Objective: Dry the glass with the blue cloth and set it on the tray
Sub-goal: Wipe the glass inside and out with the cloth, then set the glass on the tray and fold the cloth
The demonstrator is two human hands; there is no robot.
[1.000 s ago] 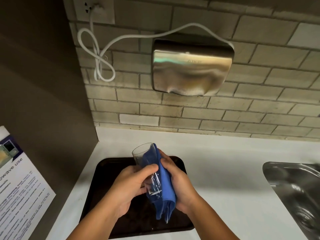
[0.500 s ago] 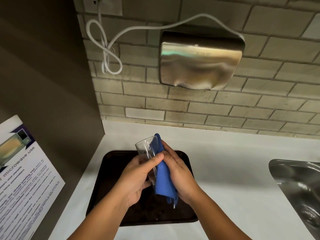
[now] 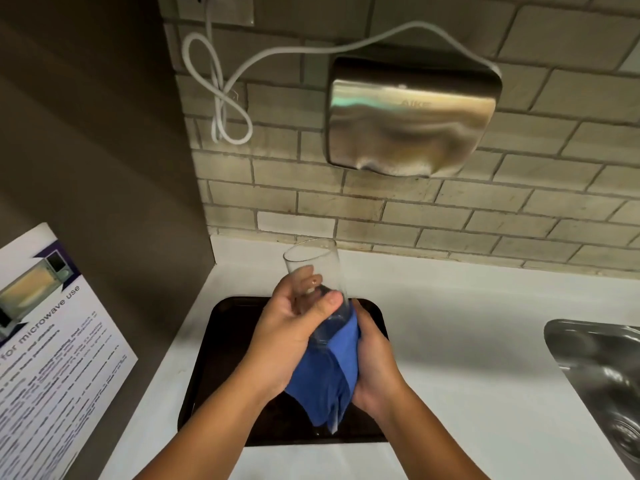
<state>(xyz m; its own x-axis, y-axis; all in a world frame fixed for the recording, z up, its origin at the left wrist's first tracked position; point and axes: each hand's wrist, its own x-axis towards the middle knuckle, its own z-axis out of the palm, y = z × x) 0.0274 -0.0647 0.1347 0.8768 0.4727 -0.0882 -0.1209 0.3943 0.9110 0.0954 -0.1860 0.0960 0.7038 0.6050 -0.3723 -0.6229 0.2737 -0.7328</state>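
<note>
your arms and hands

both of your forearms come up from the bottom edge bare, with no sleeve, cuff, watch or glove on them. your left hand (image 3: 287, 327) carries a small ring on one finger, seen through clear glass. your right hand (image 3: 375, 365) is bare as far as it shows; part of it is hidden.

Left hand (image 3: 291, 327) wraps the glass (image 3: 320, 271), thumb across; right hand (image 3: 375, 368) cups the cloth (image 3: 329, 379) under its base
</note>
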